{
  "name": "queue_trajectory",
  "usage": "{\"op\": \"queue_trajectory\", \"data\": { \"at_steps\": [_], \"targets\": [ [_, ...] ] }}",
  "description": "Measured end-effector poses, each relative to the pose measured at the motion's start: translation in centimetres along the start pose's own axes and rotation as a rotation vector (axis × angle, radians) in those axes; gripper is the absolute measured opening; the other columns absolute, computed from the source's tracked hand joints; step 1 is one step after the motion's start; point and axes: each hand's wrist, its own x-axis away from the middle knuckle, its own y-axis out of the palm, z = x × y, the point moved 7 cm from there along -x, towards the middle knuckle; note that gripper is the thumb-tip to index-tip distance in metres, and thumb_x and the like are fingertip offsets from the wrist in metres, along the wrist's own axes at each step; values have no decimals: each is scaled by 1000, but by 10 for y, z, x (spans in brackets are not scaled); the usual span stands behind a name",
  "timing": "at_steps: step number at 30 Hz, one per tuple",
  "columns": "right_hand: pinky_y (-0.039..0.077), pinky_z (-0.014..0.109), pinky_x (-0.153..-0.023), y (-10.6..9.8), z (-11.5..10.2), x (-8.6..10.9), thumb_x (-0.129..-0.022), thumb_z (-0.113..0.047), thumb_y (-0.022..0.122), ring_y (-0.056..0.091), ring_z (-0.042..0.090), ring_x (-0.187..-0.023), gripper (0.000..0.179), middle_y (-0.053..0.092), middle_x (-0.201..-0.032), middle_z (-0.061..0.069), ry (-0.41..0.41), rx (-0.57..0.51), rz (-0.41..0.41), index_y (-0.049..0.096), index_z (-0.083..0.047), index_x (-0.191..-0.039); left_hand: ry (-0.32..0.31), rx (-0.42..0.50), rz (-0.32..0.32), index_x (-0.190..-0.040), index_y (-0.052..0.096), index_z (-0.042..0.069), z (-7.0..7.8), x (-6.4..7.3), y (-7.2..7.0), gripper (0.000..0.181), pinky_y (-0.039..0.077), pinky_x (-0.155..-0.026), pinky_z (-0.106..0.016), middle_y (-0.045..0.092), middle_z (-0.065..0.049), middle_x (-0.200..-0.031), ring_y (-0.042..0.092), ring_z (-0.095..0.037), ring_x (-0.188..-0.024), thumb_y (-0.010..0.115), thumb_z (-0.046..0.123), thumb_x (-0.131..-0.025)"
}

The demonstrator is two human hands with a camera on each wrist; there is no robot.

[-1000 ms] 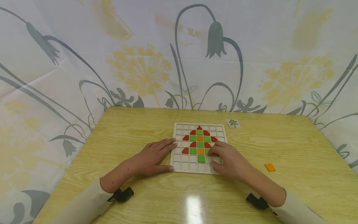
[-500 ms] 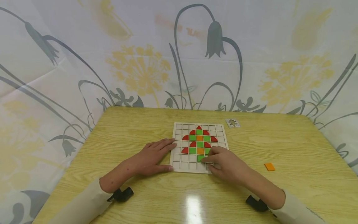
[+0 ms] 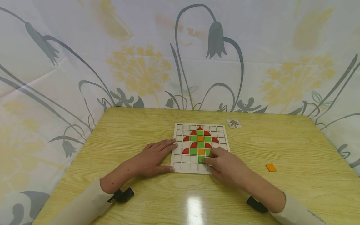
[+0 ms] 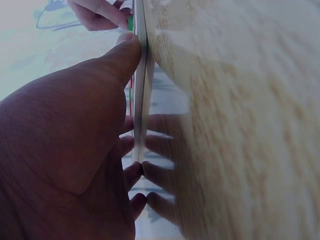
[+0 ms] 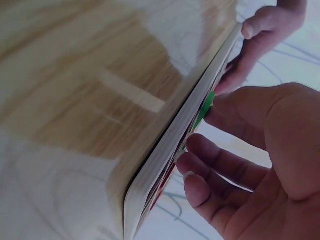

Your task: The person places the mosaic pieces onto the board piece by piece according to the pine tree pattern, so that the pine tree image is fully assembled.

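Note:
A pale gridded board (image 3: pixel 185 166) lies on the table, bearing red, green and orange tiles in a tree-like pattern. My left hand (image 3: pixel 153 159) rests at its left edge with fingers fairly straight, fingertips and thumb touching the rim. Over the lower right part of the board is my right hand (image 3: pixel 229 164), pinching the lowest green tile (image 3: pixel 201 158) between thumb and index finger. In the right wrist view that green tile (image 5: pixel 203 110) tilts up from the board's surface, while the other fingers are bent close to the board. The right hand hides some cells beneath it.
One loose orange square tile (image 3: pixel 271 167) lies on the table to the right of the right hand. A small card with a printed pattern (image 3: pixel 234 123) lies beyond the board's upper right corner. A floral curtain (image 3: pixel 157 62) hangs behind the wooden table (image 3: pixel 135 125).
My right hand has moved left and slightly toward me, from the right-side cells to the lowest green tile, which it now pinches. The left hand stays put.

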Motion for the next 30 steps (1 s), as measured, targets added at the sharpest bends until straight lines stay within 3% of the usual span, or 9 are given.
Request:
{"op": "queue_trajectory", "data": {
  "at_steps": [12, 16, 24, 30],
  "targets": [
    [57, 34, -81, 5, 9, -21, -90, -12, 86, 60, 13, -89, 11, 66, -99, -4, 54, -134, 2, 81, -14, -99, -4, 5, -5, -171, 24, 17, 0, 0, 0, 89, 27, -121, -63, 17, -4, -178, 19, -30, -163, 61, 61, -103],
    [56, 32, -79, 7, 11, -22, -90, -10, 86, 59, 11, -87, 12, 65, -99, -4, 56, -160, -1, 79, -14, -98, 0, 3, -1, -171, 25, 17, 0, 0, -1, 89, 28, -121, -64, 17, -5, -178, 20, -30, -163, 61, 61, -103],
    [56, 32, -78, 6, 13, -21, -91, -9, 84, 57, 10, -84, 10, 65, -96, -5, 77, -178, 3, 77, -14, -97, 2, 15, 4, -170, 26, 16, 0, 0, -1, 88, 28, -120, -65, 18, -6, -178, 20, -32, -162, 62, 59, -103],
    [57, 32, -77, -2, 22, -5, -90, -7, 82, 58, 9, -82, 11, 65, -93, -6, 142, -161, 21, 76, -15, -96, -6, 9, -2, -171, 24, 18, -2, -1, 1, 89, 27, -122, -63, 16, -3, -178, 19, -29, -163, 61, 62, -103]
  ]
}}
